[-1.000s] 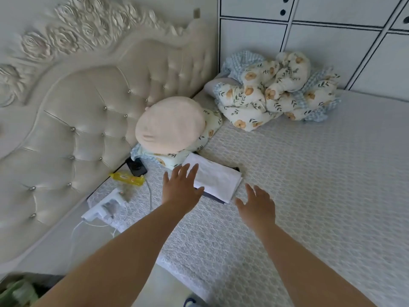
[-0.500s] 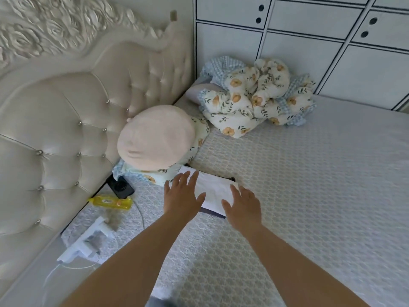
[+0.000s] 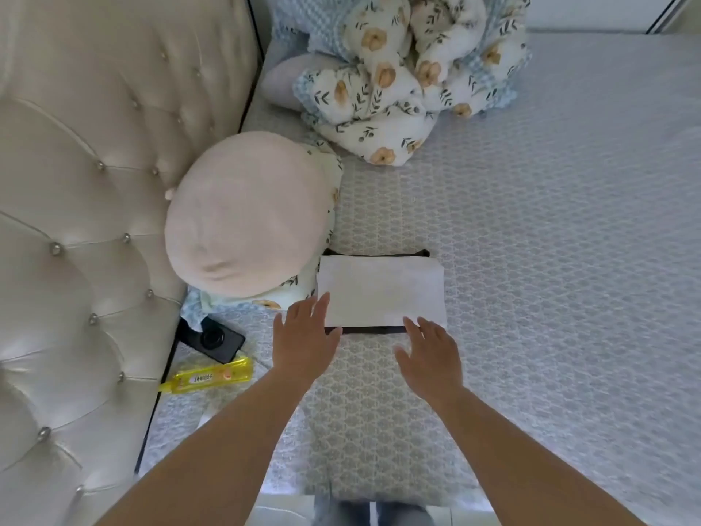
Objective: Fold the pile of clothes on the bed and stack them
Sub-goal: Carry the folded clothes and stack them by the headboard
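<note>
Leftmost, cream tufted headboard, then a pink round cushion, left hand flat with fingers straight at the near left corner of the folded white garment stacked on a dark one on the bed, right hand spread flat at its near edge, floral quilt bundled beyond.

Both hands now sit at the near edge of the folded white cloth lying on a dark garment: the left hand overlaps its near left corner, and the right hand, earlier off to the side, reaches its near right corner.
</note>
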